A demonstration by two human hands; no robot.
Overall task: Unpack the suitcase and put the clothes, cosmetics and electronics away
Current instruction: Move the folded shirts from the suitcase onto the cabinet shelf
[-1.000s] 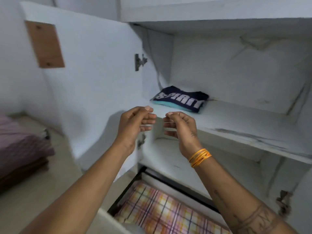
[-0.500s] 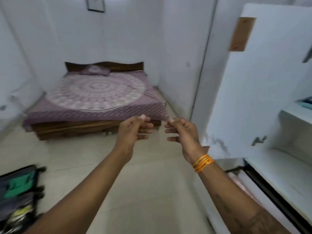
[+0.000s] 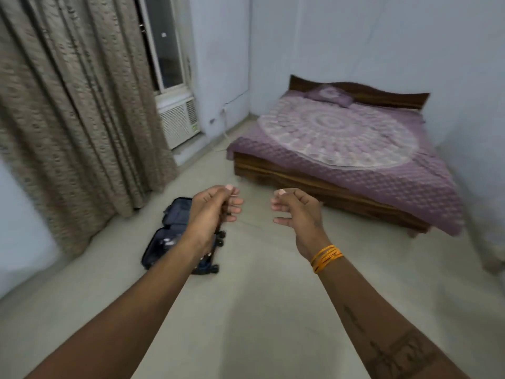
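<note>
Both forearms stretch out low across the near part of the view, over bare pale floor (image 3: 259,310). At their ends the left hand (image 3: 211,212) and the right hand (image 3: 296,212) hang in the air a little apart from each other, fingers loosely curled, with nothing visible in either; neither touches anything. Orange bangles (image 3: 326,257) ring the right wrist.

Just past and partly behind the left hand, the suitcase (image 3: 175,231) lies open on the floor, dark, with 2 halves spread flat. Its contents are blurred; a pale patch shows in the nearer half, but I cannot tell what is left inside. Black wheels show along its right edge.

Farther off, a patterned curtain (image 3: 76,105) hangs at the left, with a white air-conditioner unit (image 3: 179,121) under the window beside it. A bed (image 3: 347,149) with a purple cover and 1 pillow (image 3: 329,95) stands against the far wall on the right, well apart from the suitcase.

My reading is that this is the empty-handed part of a fetch: the person faces the suitcase to collect the next item. The next move calls for closing the gap to the case, bending or crouching, and picking 1 article out of the open half. Since the contents are unclear, choosing what to take will need a closer look.
</note>
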